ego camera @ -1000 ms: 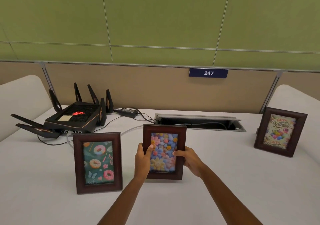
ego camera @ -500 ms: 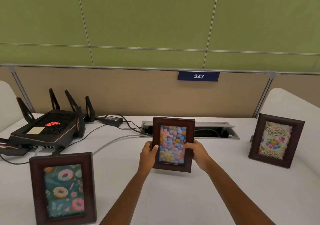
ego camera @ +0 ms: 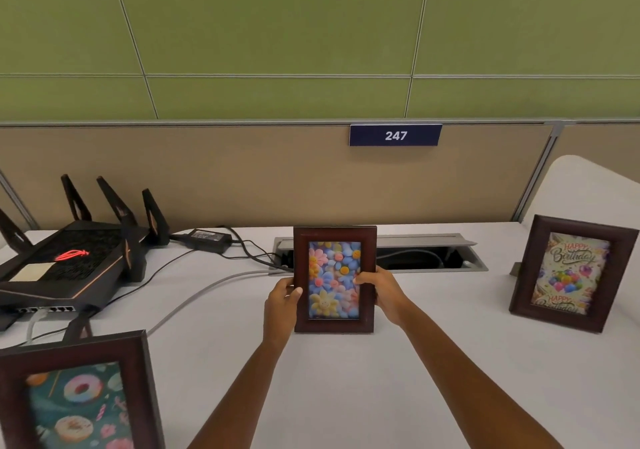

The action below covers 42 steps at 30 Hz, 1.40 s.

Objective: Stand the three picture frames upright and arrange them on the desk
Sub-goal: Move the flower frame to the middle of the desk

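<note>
Three dark wooden picture frames stand upright on the white desk (ego camera: 346,396). The flower frame (ego camera: 334,240) is in the middle, just in front of the cable hatch, its lower edge on the desk. My left hand (ego camera: 282,301) grips its left side and my right hand (ego camera: 384,291) grips its right side, thumbs on the front. The doughnut frame (ego camera: 79,393) stands near the front left, partly cut off by the image edge. The birthday frame (ego camera: 571,272) stands at the right, turned slightly inward.
A black router (ego camera: 72,261) with upright antennas sits at the back left, with a power brick (ego camera: 207,239) and cables running to the open cable hatch (ego camera: 433,251). A tan partition with a "247" plate (ego camera: 394,135) backs the desk.
Both hands have carried the flower frame away from me toward the cable hatch. The view has shifted right, so the doughnut frame now sits at the lower left corner.
</note>
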Available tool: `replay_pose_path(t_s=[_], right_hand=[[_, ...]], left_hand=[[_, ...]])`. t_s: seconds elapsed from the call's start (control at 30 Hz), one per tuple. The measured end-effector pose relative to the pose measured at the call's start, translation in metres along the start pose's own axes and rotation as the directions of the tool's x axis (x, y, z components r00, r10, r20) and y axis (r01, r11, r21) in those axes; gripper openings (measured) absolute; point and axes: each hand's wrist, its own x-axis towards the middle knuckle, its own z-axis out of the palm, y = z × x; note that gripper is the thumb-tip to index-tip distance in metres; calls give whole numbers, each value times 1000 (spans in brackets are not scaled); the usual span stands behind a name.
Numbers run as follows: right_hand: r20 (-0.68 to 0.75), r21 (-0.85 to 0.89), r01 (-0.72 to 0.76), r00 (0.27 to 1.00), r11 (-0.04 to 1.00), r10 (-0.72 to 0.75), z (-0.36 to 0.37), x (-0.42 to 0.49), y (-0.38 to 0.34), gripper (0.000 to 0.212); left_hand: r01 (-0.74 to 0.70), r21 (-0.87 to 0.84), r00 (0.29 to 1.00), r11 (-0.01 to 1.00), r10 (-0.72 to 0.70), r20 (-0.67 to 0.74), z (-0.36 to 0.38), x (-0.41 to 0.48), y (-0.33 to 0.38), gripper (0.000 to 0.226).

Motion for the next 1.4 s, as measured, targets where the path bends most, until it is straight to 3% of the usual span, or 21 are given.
replay_pose_path(t_s=[0.23,0.37,0.6,0.77,1.1,1.4], right_hand=[[-8,-22,-21,1000,1000,21,2,3,0,36],[-15,-28,-43,999,999,42,3,0,8,25],[27,-29,-63,998,998,64,3,-8,32,30],[109,40,-79,991,996,74,1,-1,34,37],[251,-3,-55,967,999,54,4,19,26,37],[221,20,-68,973,997,62,1,27,30,40]], left_hand=[[8,0,1000,1000,-8,-21,1,-1,-3,35],[25,26,999,999,-25,-32,2,-6,-7,35],[42,87,999,995,-39,-29,5,-17,-21,34],[32,87,999,996,-29,-39,6,-15,-26,34],[56,44,995,997,-52,-84,1,1,-33,34],[26,31,996,999,-23,-89,6,3,-32,33]])
